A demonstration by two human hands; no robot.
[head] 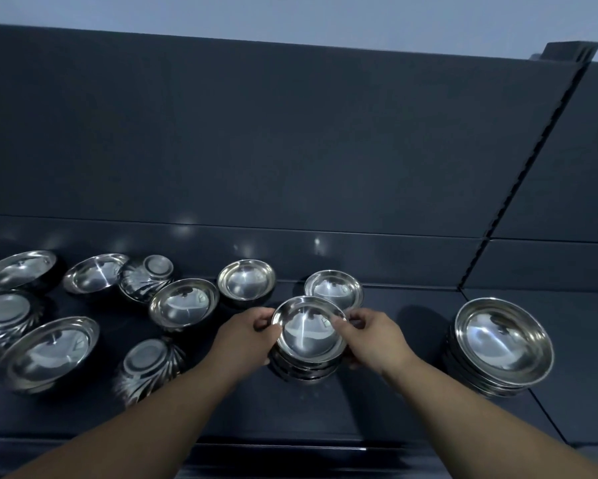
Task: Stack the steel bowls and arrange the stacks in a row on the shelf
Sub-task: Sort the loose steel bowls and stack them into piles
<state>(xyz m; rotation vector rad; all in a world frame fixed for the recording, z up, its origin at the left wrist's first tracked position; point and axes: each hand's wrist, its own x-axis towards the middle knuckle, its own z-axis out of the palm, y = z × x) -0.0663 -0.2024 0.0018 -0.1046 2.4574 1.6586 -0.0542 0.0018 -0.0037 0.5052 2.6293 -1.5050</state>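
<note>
Two-sided grip: my left hand [245, 335] and right hand [377, 337] pinch the small stack [308, 335] at its rim, keeping bowls square, probably resting on the shelf [394, 392].

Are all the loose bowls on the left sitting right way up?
No, a fluted bowl at the front lies bottom up on the shelf, and two others do too.
</note>
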